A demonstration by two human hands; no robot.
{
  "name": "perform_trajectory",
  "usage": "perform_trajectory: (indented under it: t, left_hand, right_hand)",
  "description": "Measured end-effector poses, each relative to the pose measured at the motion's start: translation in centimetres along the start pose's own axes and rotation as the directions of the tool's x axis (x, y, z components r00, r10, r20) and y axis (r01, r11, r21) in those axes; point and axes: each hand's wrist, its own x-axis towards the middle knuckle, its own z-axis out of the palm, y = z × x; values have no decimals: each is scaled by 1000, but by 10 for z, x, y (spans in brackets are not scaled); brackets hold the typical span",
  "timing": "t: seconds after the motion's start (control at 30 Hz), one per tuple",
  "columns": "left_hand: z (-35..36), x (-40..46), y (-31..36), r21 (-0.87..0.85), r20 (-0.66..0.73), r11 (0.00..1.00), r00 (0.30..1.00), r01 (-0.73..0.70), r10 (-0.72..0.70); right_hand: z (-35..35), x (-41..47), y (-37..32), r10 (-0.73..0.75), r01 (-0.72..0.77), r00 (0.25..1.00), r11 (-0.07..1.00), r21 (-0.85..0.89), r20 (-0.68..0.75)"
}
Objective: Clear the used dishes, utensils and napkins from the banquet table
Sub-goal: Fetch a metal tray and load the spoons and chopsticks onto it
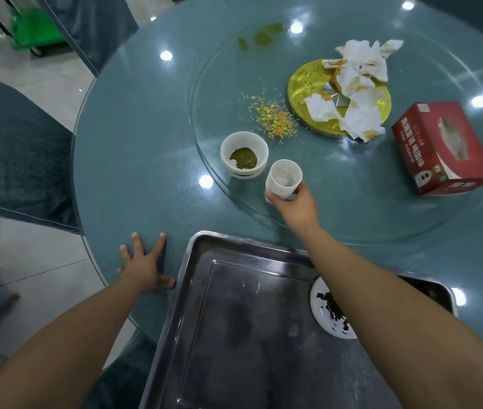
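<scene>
My right hand (296,206) grips a stack of white cups (283,179) tilted toward me at the near edge of the glass turntable (381,225). Just left of the cups stands a stack of white bowls (244,154) with green leftovers in the top one. My left hand (142,264) rests flat with spread fingers on the blue table (134,143), beside the steel tray (234,320). A white plate (327,311) with dark smears lies in the tray, partly hidden under my right forearm. A gold plate (308,84) piled with soiled napkins (358,84) sits further back.
A red tissue box (440,149) lies on the turntable at the right. Scattered food crumbs (272,119) and green spills (263,35) mark the glass. Blue-covered chairs (13,149) stand at the left, with a green cart (33,31) beyond them.
</scene>
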Motion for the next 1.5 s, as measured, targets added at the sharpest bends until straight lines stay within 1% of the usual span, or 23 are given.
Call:
perform_trajectory:
  t: [0.27, 0.4, 0.5, 0.6, 0.77, 0.87, 0.93, 1.0, 1.07, 1.13, 1.27, 1.37, 1.5]
  left_hand:
    - [-8, -11, 5, 32, 5, 999, 1000, -24, 24]
    - [-11, -17, 6, 48, -1, 998, 1000, -28, 29]
    - [-12, -18, 6, 39, -6, 999, 1000, -29, 29]
    - [-12, -19, 5, 19, -5, 999, 999, -35, 35]
    - [-10, -19, 5, -15, -3, 999, 999, -36, 36]
    - [-11, -20, 6, -19, 3, 999, 999, -35, 35]
    - [-11, -22, 7, -23, 7, 999, 999, -35, 35]
    - [-12, -24, 8, -35, 13, 999, 999, -30, 30]
    - [-14, -26, 9, -33, 20, 999, 999, -32, 33]
    - [-16, -27, 9, -33, 24, 999, 999, -39, 40]
    - [-18, -30, 9, -14, 25, 999, 999, -46, 46]
    - [-19, -32, 8, -17, 25, 999, 998, -51, 51]
    - [-18, -31, 9, -41, 25, 998, 999, -40, 41]
  right_hand:
    - [-42, -106, 21, 0, 8, 997, 995, 100, -77]
    - [-44, -153, 39, 19, -17, 996, 1000, 20, -85]
    - [-44, -167, 51, 27, -31, 996, 998, -46, -84]
    - [-43, -171, 60, 30, -39, 995, 995, -97, -95]
    - [-38, -172, 71, 86, -94, 992, 992, -81, -92]
    - [-38, -172, 70, 97, -103, 993, 991, -91, -68]
    - [-44, -174, 69, 91, -94, 995, 985, -146, -29]
    - [-55, -175, 67, 123, -121, 992, 959, -256, -7]
    - [-70, -175, 63, 227, -226, 973, 914, -338, -36]
    - [-87, -174, 57, 259, -272, 962, 893, -358, -84]
    - [-110, -159, 34, 151, -212, 972, 895, -392, -182]
    - [-109, -136, 13, 122, -181, 978, 904, -388, -172]
    - [-95, -97, -11, 83, -123, 990, 900, -418, -113]
